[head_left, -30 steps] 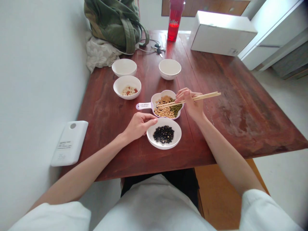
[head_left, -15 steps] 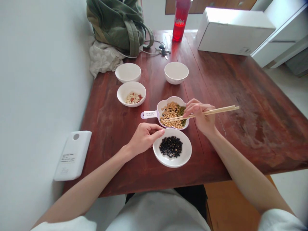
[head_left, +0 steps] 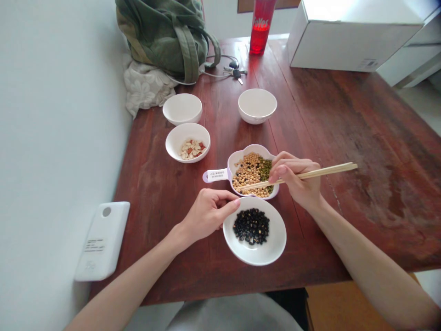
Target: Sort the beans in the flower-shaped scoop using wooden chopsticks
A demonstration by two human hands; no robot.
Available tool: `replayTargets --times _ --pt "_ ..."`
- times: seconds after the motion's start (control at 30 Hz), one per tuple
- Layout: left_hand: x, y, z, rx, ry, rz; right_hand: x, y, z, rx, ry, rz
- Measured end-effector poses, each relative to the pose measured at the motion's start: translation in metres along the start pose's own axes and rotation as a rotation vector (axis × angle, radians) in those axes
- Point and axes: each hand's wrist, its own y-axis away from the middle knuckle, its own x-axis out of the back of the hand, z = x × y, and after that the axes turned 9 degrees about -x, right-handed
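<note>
Between the fingers of my right hand [head_left: 298,179] is a pair of wooden chopsticks [head_left: 327,171], their tips among soybeans [head_left: 250,174] at the near left of a flower-shaped, handled dish [head_left: 217,175]. Green mung beans [head_left: 266,171] fill that dish's right side, and a few dark beans lie among the soybeans. My left hand [head_left: 208,214] pinches the upper left rim of a white bowl [head_left: 255,256] just in front of the dish. Black beans [head_left: 251,226] are heaped in this bowl.
Behind the dish stand a white bowl [head_left: 188,158] with pale and reddish pieces and two further white bowls. Farther back are a green bag [head_left: 161,41], keys [head_left: 237,73], a red bottle [head_left: 261,34] and a white box [head_left: 337,46]. A white power bank [head_left: 103,241] lies left by the wall.
The camera view has shifted slightly, so the table things sit a little differently in frame. Both hands keep their holds, and the chopstick tips stay in the soybeans.
</note>
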Motion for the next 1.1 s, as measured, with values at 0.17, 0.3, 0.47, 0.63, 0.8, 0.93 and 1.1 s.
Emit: replayTargets --times 0.17,0.3,0.47,0.63,0.8,0.93,1.1 --pt "-0.0004 -0.0005 0.0001 0.031 0.038 -0.001 0.0021 -0.0015 -0.0026 -0.014 0.009 0.025" --pt "-0.0009 -0.0005 -0.0001 0.034 0.032 0.011 0.0015 -0.0017 -0.0054 -0.028 0.031 0.037" --pt "0.0001 -0.0001 -0.0017 0.02 -0.014 0.006 0.0017 -0.0007 -0.0048 0.006 0.034 0.029" --pt "0.0007 0.0002 -0.0012 -0.01 -0.033 -0.01 0.0048 -0.0023 -0.0013 -0.001 0.036 0.056" --pt "0.0 -0.0002 -0.0025 -0.047 -0.046 0.003 0.0021 -0.0007 -0.001 0.015 0.016 -0.019" --pt "-0.0003 0.0 -0.0033 -0.05 -0.049 -0.005 -0.0005 0.0009 -0.0021 0.0 0.014 -0.022" --pt "-0.0004 0.0007 -0.0013 -0.048 -0.071 0.006 -0.0007 0.0 -0.0019 -0.04 -0.012 -0.03"
